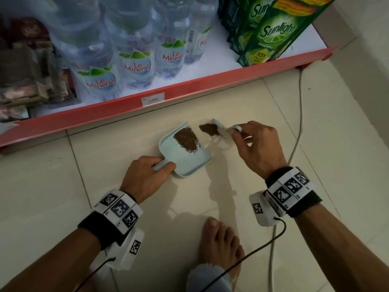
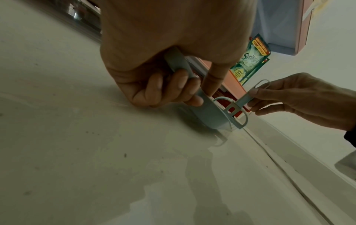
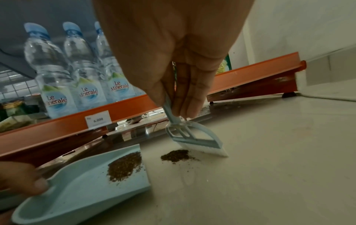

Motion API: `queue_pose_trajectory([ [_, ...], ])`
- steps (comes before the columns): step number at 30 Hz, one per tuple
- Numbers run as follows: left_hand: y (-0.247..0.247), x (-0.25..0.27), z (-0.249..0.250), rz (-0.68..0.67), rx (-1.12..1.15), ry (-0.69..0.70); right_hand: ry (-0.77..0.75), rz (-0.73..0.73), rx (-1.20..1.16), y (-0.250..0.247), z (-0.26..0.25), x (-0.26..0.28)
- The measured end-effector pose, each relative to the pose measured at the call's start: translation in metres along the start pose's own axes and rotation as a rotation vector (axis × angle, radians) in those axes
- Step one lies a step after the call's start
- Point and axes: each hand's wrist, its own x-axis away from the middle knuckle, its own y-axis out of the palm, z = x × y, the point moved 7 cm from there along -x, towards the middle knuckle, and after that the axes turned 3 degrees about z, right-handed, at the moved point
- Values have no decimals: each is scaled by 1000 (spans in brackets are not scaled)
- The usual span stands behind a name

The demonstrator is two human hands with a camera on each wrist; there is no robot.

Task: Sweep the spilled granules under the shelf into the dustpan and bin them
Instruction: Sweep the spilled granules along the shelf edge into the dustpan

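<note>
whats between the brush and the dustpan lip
A small pile of brown granules on bare floor tile, clearest in the right wrist view.

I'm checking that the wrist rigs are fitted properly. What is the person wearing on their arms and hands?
Both hands are bare: the left hand and the right hand have no gloves or sleeves. Each wrist carries a black strap ringed by white blocks printed with black square markers. A white camera box hangs under each wrist, trailing a thin black cable.

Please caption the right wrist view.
Right hand brushes granules with hand brush toward dustpan.
</note>
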Motion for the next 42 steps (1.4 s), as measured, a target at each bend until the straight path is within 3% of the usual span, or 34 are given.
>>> queue_pose_trajectory([
  [8,0,-1,3,-7,-25,-6,95,124,22,-23,20,-26],
  [15,1,0,5,-13,-24,-9,323,181,-384,-22,36,-25],
  [21,3,-1,7,-21,-38,-8,138,252,-38,-46,28,-34],
  [25,5,-1,10,-29,-39,7,-6,193,121,-46,21,-40],
  [28,5,-1,11,-36,-29,8,-97,65,168,-24,10,-35],
  [33,2,0,10,-34,-24,0,-14,66,2,-9,8,-26],
  [40,3,-1,11,-44,-51,-4,-51,171,119,-23,11,-37],
  [42,4,-2,12,-49,-61,-16,-41,134,127,-17,12,-39],
])
